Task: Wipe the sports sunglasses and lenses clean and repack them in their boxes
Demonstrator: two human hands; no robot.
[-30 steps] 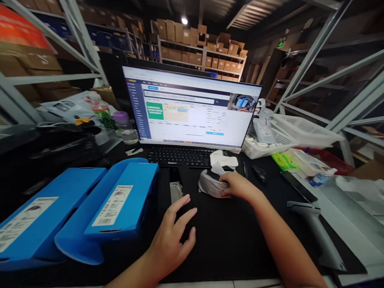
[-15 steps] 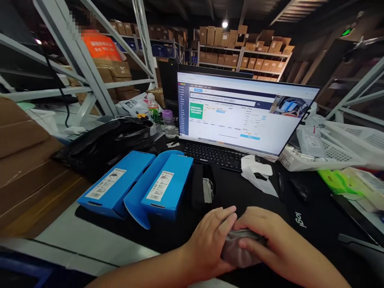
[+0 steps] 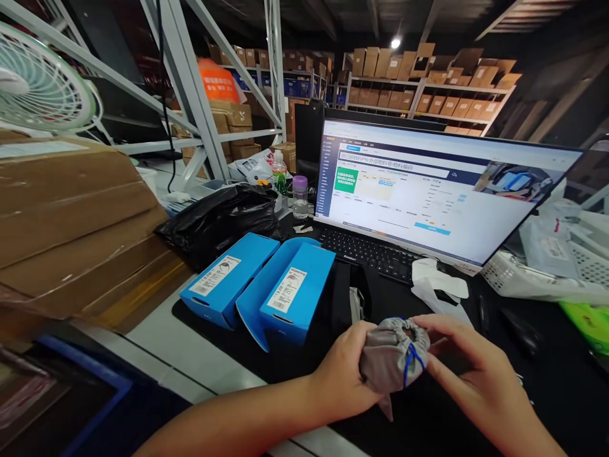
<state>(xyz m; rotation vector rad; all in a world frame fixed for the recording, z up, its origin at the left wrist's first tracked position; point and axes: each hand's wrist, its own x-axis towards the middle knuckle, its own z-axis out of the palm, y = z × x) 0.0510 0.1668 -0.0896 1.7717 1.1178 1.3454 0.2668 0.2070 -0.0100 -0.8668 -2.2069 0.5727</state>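
A grey drawstring pouch (image 3: pixel 387 362) with a blue cord is held up over the dark desk mat, its gathered mouth partly open and facing me. My left hand (image 3: pixel 345 365) is closed around the pouch's left side. At the right of the mouth, the thumb and forefinger of my right hand (image 3: pixel 471 362) grip the gathered edge by the cord. What the pouch contains is hidden. Left of my hands lie two blue boxes with white labels: a left box (image 3: pixel 233 273) and a right box (image 3: pixel 302 289) with a blue flap along its side. Just behind the pouch is a dark open case (image 3: pixel 360 295).
A monitor (image 3: pixel 394 190) stands behind a black keyboard (image 3: pixel 366 251). White scraps (image 3: pixel 440 285) and a mouse (image 3: pixel 521 331) are to the right, near a white basket (image 3: pixel 514 276). Leftward are a black plastic bag (image 3: pixel 223 219), cartons (image 3: pixel 71 228) and a fan (image 3: pixel 42 82).
My view has swung left. The pouch has turned so its mouth and blue cord show. My right hand has shifted from covering it to its right edge.
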